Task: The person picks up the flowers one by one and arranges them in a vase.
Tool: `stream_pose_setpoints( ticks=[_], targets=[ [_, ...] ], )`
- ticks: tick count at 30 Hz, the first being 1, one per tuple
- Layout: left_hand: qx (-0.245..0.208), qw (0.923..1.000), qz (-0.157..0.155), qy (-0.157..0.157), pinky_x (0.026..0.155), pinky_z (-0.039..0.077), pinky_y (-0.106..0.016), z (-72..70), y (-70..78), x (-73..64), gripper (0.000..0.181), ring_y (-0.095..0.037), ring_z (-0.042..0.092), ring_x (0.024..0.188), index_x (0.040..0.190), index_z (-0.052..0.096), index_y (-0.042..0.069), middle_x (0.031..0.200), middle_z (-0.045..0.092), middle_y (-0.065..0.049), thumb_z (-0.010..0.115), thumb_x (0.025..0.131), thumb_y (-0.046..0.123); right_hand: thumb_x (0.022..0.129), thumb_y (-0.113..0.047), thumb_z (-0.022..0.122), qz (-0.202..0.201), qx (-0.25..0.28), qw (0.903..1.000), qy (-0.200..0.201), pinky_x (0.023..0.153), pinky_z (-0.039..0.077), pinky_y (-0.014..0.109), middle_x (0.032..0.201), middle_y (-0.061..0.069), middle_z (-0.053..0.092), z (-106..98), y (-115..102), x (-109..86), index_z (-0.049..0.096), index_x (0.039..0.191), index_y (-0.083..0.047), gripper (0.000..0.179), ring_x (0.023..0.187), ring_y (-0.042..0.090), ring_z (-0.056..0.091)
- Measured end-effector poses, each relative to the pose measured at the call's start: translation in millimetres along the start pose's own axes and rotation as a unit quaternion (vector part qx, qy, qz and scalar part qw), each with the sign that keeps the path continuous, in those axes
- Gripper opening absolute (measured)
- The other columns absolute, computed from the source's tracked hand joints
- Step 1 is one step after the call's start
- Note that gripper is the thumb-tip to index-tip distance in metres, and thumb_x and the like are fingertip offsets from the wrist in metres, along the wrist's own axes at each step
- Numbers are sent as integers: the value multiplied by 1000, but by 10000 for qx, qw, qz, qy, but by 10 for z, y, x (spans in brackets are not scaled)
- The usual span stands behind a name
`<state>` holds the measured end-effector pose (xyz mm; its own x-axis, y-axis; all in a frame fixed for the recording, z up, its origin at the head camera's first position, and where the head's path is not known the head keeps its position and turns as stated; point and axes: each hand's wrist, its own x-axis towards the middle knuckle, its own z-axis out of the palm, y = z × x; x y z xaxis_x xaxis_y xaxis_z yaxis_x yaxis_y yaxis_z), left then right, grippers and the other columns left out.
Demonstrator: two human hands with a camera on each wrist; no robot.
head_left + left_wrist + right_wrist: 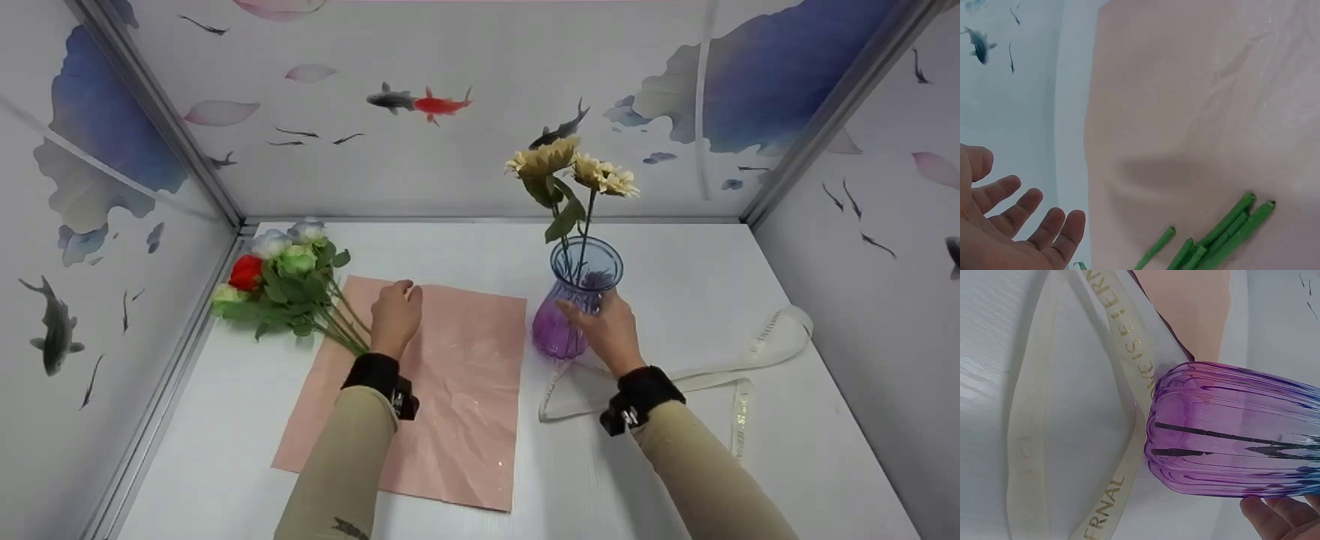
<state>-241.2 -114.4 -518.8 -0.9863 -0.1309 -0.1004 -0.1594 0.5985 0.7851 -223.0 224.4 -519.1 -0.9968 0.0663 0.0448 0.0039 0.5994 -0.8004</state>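
While one vase (555, 334), three o'clock, part-hides the fingers, right hand (611, 330) grips it; left hand (396, 319), eight o'clock, loose-fingered over one pink sheet (465, 382); yellow blooms (551, 157) overlap, count unclear

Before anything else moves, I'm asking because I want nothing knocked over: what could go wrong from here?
The vase in the right hand might tip, since tall yellow flowers rise well above its rim. The ribbon runs by the vase's base and could snag if the vase is slid. The left hand, close to the green stems on the pink paper, might brush them out of place.
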Motion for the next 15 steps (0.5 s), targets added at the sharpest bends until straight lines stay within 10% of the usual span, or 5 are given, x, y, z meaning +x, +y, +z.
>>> stream_pose_setpoints(
  ticks=[15],
  targets=[
    [611, 9960, -612, 210, 115, 27, -63, -99, -341, -34, 49, -53, 24, 141, 151, 46, 6, 154, 32, -26, 39, 111, 32, 88, -56, 75, 134, 54, 9999, -19, 116, 36, 55, 149, 27, 51, -3, -6, 13, 37, 153, -1, 93, 140, 42, 47]
  ],
)
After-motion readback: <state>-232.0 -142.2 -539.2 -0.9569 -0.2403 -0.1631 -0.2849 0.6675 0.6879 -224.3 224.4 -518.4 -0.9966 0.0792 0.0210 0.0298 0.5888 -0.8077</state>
